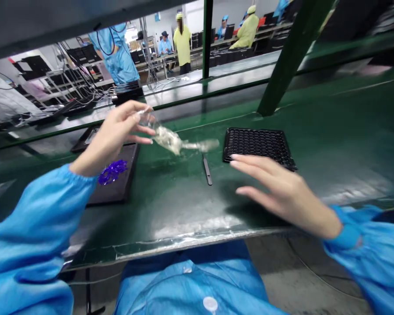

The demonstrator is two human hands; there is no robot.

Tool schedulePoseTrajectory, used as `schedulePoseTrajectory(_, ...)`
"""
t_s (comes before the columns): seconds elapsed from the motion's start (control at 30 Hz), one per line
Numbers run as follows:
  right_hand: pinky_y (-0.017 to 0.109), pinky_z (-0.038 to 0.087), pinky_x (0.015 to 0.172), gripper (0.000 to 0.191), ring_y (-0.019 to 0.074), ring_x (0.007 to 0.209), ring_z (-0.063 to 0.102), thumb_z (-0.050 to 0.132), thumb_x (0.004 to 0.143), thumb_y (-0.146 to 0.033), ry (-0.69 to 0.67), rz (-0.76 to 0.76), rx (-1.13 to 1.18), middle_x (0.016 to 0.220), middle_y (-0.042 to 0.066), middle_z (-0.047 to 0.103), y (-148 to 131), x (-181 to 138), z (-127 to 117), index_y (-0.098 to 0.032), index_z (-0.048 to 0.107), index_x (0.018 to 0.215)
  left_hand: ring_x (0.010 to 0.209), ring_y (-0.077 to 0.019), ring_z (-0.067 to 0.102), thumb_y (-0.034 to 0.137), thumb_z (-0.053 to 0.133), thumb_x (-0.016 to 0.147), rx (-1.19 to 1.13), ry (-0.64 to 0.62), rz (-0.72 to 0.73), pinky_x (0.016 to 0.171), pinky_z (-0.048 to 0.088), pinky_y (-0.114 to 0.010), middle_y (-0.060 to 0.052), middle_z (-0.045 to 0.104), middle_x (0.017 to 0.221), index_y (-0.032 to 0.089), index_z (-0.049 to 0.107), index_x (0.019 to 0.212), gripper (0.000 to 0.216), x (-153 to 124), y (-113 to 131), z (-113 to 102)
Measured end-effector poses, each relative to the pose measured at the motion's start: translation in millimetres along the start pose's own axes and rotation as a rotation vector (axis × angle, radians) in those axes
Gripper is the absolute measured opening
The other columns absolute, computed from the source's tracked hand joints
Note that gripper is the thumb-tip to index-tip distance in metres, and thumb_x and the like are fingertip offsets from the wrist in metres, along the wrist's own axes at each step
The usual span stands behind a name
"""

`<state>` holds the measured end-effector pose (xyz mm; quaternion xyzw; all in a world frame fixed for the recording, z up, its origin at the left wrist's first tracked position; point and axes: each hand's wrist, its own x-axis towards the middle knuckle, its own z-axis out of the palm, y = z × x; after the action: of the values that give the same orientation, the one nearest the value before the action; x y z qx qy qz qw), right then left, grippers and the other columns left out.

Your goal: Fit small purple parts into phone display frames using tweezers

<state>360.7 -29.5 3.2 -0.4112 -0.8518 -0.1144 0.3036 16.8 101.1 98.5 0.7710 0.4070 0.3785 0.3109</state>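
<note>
My left hand (pixel 126 124) pinches the top of a clear plastic bag (pixel 167 139) over the green bench. Pale small pieces, too blurred to name, fill part of the bag, and its far end trails to the right. My right hand (pixel 269 183) is empty, fingers stretched out, just in front of a black gridded tray (pixel 256 143). Between the two hands lie dark tweezers (pixel 207 169) on the bench top. Below my left wrist, blue-violet small parts (pixel 113 172) are heaped in a shallow black tray (pixel 126 186).
A green post (pixel 282 61) rises from the bench behind the gridded tray. A second upright (pixel 208 39) stands farther back, near tangled cables (pixel 98 92). Beyond the bench, several people in blue or yellow work clothes are at other tables. The bench's front edge (pixel 184 245) runs close to my lap.
</note>
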Motion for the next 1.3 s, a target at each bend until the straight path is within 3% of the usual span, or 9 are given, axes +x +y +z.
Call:
schedulePoseTrajectory(0.17,0.052,0.048,0.113,0.097,0.0333,0.15,0.034,0.071,0.087,-0.032,0.082,0.067,0.448,0.17,-0.003,0.009,-91,16,39,-0.043,0.01,0.162,0.094,-0.0185,0.073,0.034,0.031,0.103,-0.02,-0.013,0.136,0.069,0.065,-0.033,-0.006,0.067,0.123,0.029,0.053,0.123,0.03,-84,27,61)
schedulePoseTrajectory(0.37,0.048,0.049,0.109,0.06,0.0256,0.136,0.054,0.052,0.099,-0.029,0.38,0.474,1.186,0.152,0.003,0.053,-130,27,75,-0.042,0.036,0.155,0.117,-0.0249,0.057,0.019,0.044,0.099,0.588,0.117,0.732,0.098,0.046,-0.041,-0.01,0.066,0.128,0.024,0.06,0.13,0.036,-133,18,117)
schedulePoseTrajectory(0.5,0.025,0.056,0.073,0.033,0.0165,0.091,0.07,0.071,0.084,-0.026,0.443,0.831,1.678,0.109,0.003,0.075,-150,17,75,-0.026,0.072,0.117,0.139,-0.0273,0.041,0.017,0.042,0.1,0.628,-0.043,0.755,0.112,0.034,-0.042,-0.015,0.052,0.148,0.011,0.043,0.147,0.047,-139,9,117)
schedulePoseTrajectory(0.63,0.016,0.046,0.055,0.01,0.0086,0.062,0.058,0.073,0.071,-0.015,0.445,0.958,1.992,0.07,-0.003,0.068,-172,8,70,-0.019,0.074,0.08,0.153,-0.0254,0.024,0.016,0.031,0.102,0.318,-0.378,0.748,0.12,0.033,-0.045,-0.014,0.033,0.162,0.017,0.02,0.159,0.059,-150,9,105)
schedulePoseTrajectory(0.87,0.032,0.057,0.082,0.02,0.0182,0.095,0.07,0.07,0.07,-0.013,0.518,0.902,2.03,0.11,0.002,0.075,-155,24,67,-0.021,0.075,0.087,0.156,-0.0341,0.015,0.042,0.041,0.103,0.32,-0.315,0.651,0.124,0.024,-0.057,-0.015,0.026,0.165,0.021,0.026,0.158,0.061,-201,12,78)
schedulePoseTrajectory(0.97,0.038,0.052,0.099,0.024,0.0225,0.115,0.066,0.071,0.075,-0.024,0.348,0.812,2.186,0.121,0.004,0.072,-165,36,76,-0.022,0.075,0.098,0.157,-0.0356,0.008,0.046,0.048,0.101,0.635,0.053,0.802,0.126,0.013,-0.056,-0.014,0.017,0.168,0.023,0.039,0.154,0.058,-196,2,88)
schedulePoseTrajectory(1.03,0.039,0.044,0.11,0.034,0.0228,0.124,0.061,0.066,0.085,-0.048,0.151,0.753,2.28,0.125,0.006,0.07,-181,43,83,-0.021,0.073,0.105,0.153,-0.0336,0.026,0.048,0.046,0.103,0.711,0.246,0.891,0.125,0.021,-0.054,-0.016,0.039,0.159,0.022,0.051,0.146,0.051,-179,-5,97)
schedulePoseTrajectory(1.2,0.044,0.035,0.117,0.077,0.0244,0.143,0.044,0.042,0.088,-0.08,-0.113,0.484,2.149,0.149,0.01,0.053,-190,44,86,-0.023,0.055,0.139,0.101,-0.0192,0.073,0.026,0.045,0.104,0.59,0.306,0.905,0.102,0.054,-0.035,-0.01,0.076,0.1,0.012,0.066,0.115,0.028,-135,-13,90)
schedulePoseTrajectory(1.3,0.048,0.034,0.118,0.095,0.0244,0.148,0.037,0.037,0.088,-0.082,-0.393,0.344,1.942,0.164,0.013,0.032,-176,31,75,-0.03,0.009,0.162,0.071,-0.0124,0.069,0.032,0.051,0.102,0.462,0.302,0.714,0.07,0.053,-0.021,-0.003,0.072,0.075,0.016,0.068,0.084,0.029,-118,-12,65)
